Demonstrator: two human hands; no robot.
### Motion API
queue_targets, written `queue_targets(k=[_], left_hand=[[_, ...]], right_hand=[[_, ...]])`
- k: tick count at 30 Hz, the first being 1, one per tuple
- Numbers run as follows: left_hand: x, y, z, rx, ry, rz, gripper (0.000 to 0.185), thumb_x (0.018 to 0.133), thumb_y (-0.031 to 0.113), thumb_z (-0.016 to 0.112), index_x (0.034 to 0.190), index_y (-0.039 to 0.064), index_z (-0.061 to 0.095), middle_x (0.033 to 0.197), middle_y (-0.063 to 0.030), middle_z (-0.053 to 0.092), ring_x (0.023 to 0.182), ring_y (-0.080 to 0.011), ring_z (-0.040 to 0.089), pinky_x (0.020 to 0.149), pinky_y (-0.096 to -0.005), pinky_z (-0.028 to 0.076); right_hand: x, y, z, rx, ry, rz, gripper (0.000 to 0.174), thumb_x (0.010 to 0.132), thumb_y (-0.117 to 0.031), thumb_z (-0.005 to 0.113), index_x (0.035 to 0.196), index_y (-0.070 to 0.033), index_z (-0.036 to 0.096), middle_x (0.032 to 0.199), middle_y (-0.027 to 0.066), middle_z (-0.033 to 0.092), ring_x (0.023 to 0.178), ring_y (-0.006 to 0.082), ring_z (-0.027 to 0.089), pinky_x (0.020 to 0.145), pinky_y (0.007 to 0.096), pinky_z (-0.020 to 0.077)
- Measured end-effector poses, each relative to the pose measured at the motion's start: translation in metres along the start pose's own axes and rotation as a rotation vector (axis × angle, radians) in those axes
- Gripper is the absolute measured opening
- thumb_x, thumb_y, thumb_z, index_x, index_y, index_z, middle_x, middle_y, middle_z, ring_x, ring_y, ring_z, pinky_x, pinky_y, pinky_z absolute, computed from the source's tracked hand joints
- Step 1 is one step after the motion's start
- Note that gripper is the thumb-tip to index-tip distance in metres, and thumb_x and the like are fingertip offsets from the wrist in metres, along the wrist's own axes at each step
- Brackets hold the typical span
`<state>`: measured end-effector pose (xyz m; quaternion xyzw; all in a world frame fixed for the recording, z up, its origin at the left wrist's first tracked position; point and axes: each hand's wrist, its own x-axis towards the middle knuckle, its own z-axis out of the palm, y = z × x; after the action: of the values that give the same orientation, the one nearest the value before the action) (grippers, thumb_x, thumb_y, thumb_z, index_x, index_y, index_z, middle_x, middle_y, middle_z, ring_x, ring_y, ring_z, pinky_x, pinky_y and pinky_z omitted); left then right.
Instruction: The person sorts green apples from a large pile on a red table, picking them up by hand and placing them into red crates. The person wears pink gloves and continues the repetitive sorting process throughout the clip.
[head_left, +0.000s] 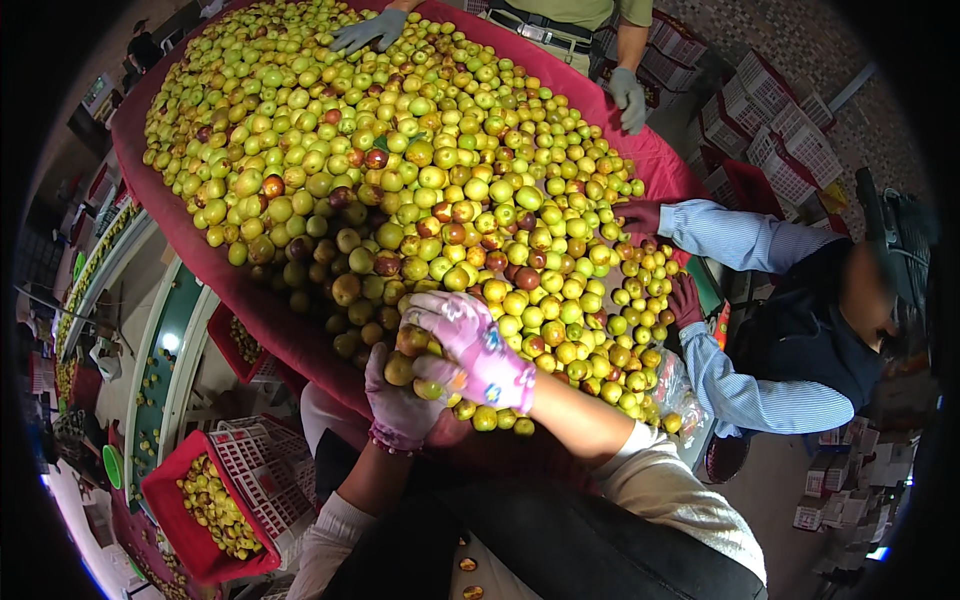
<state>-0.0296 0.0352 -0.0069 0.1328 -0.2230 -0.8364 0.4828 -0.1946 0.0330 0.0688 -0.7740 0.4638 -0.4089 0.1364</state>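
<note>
A broad heap of green, yellow and reddish jujubes (450, 172) covers a table lined with red cloth (247, 315). At its near edge, my left hand (405, 405), in a pinkish-purple glove, is cupped with its palm turned towards the other hand. My right hand (472, 349), in a pink flower-patterned glove, curves over from the right. Between the two hands several jujubes (400, 367) are held together. The fingertips of my right hand are partly hidden among the fruit. More jujubes lie just below my right wrist.
Across the table stands a person with grey gloves (628, 97). Another person in dark red gloves (684, 300) works at the right end, near a clear plastic bag (675, 390). At lower left is a red-lined crate (262, 551) of jujubes beside a green conveyor (161, 367). Crates (795, 150) are stacked at upper right.
</note>
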Motion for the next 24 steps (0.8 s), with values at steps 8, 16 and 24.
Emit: queue_targets(k=[8, 16, 24], left_hand=[[-0.008, 0.024, 0.018, -0.118, 0.009, -0.157, 0.067, 0.093, 0.063, 0.042, 0.15, 0.029, 0.037, 0.158, -0.0001, 0.032, 0.144, -0.0281, 0.029, 0.113, -0.059, 0.026], [-0.024, 0.068, -0.001, -0.158, 0.036, 0.008, 0.05, 0.096, 0.052, 0.043, 0.131, 0.017, 0.049, 0.136, -0.0075, 0.047, 0.124, -0.0305, 0.047, 0.092, -0.0582, 0.045], [-0.059, 0.196, -0.088, 0.356, 0.318, 0.711, 0.031, 0.094, 0.022, 0.059, 0.118, 0.003, 0.052, 0.13, -0.014, 0.049, 0.117, -0.0298, 0.05, 0.087, -0.045, 0.055]], right_hand=[[0.028, 0.133, 0.001, -0.323, -0.245, 0.227, 0.045, 0.098, -0.028, 0.053, 0.136, -0.003, 0.052, 0.146, 0.022, 0.045, 0.133, 0.0387, 0.045, 0.112, 0.0444, 0.0353], [0.034, 0.258, -0.082, -0.41, 0.221, 0.55, 0.03, 0.088, 0.0, 0.053, 0.117, -0.003, 0.062, 0.113, 0.0196, 0.065, 0.104, 0.0365, 0.062, 0.089, 0.0419, 0.0501], [0.076, 0.29, -0.095, -0.628, -0.222, 0.85, 0.054, 0.086, 0.0, 0.052, 0.137, -0.018, 0.051, 0.149, 0.0141, 0.042, 0.13, 0.0367, 0.05, 0.105, 0.0465, 0.0436]])
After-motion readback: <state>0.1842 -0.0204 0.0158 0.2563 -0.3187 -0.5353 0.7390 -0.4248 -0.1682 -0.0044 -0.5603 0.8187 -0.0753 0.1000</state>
